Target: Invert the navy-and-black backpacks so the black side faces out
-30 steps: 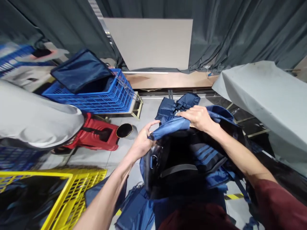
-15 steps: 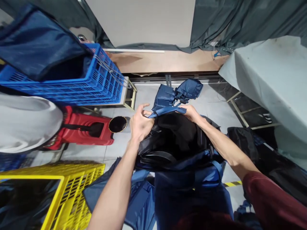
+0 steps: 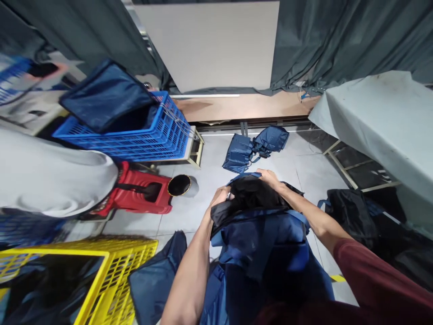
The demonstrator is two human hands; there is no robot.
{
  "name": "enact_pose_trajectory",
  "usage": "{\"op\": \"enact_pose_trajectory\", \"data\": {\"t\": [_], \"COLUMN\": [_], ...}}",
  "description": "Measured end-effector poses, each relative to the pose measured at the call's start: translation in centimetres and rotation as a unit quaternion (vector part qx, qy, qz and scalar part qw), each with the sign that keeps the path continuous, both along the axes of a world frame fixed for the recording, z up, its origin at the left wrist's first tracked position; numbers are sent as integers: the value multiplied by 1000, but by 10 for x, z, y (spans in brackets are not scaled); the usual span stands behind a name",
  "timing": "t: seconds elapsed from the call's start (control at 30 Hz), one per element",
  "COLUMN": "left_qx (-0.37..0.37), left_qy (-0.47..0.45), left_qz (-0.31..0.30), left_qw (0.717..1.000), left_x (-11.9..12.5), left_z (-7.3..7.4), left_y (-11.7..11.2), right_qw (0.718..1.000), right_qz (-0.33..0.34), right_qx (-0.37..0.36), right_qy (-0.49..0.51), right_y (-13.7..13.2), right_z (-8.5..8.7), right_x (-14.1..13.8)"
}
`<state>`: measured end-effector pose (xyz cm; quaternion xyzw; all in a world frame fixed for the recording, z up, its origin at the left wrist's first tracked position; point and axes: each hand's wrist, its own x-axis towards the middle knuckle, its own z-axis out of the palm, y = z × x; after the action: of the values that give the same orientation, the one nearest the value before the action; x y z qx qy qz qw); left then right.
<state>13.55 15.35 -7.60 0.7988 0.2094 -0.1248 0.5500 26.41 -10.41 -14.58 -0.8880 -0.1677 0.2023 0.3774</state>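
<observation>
A large navy blue bag (image 3: pixel 267 234) with a black inner lining stands in front of me, its mouth gaping toward the far side. At the left of that mouth, my left hand (image 3: pixel 220 197) is closed on the bag's edge, its fingertips partly hidden by black fabric. My right hand (image 3: pixel 269 178) grips the far rim, where a blue strip of fabric runs between the two hands. Beyond them, more navy blue fabric pieces (image 3: pixel 237 153) with straps lie on the floor.
To the left are a yellow crate (image 3: pixel 101 262), a blue crate (image 3: pixel 169 131) on a low stand, a red plastic stool (image 3: pixel 152 194) and a round bin (image 3: pixel 189 186). A person in a light grey top (image 3: pixel 57 171) is beside the stool. Black bags (image 3: pixel 352 212) lie at right.
The bag's rim has dropped toward me, and its opening looks narrower. My left hand has turned and closed on the edge. The view has tilted up and shifted left.
</observation>
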Motion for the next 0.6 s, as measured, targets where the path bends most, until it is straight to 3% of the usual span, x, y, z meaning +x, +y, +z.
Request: {"op": "enact_pose_trajectory", "data": {"t": [0.07,0.17,0.27,0.33,0.43,0.53,0.6], "left_qx": [-10,-16,-7,9,44,121,161], "left_qy": [-1,7,19,20,14,4,-14], "left_qz": [10,47,110,153,189,187,165], "left_qw": [1000,999,994,988,981,975,973], "left_x": [-15,-37,-65,-90,-131,-162,-169], "left_z": [4,7,11,16,29,48,61], "left_y": [-4,-13,-27,-35,-41,-38,-32], "right_qw": [1000,989,977,972,974,979,982], "right_qz": [8,41,139,192,193,162,132], "right_qx": [30,144,164,134,101,109,129], "right_qy": [3,-15,15,1,-58,-54,-35], "right_y": [-9,-31,-61,-80,-93,-87,-79], "right_z": [20,65,111,128,124,101,86], "right_x": [10,13,-18,-53,-109,-145,-154]}}
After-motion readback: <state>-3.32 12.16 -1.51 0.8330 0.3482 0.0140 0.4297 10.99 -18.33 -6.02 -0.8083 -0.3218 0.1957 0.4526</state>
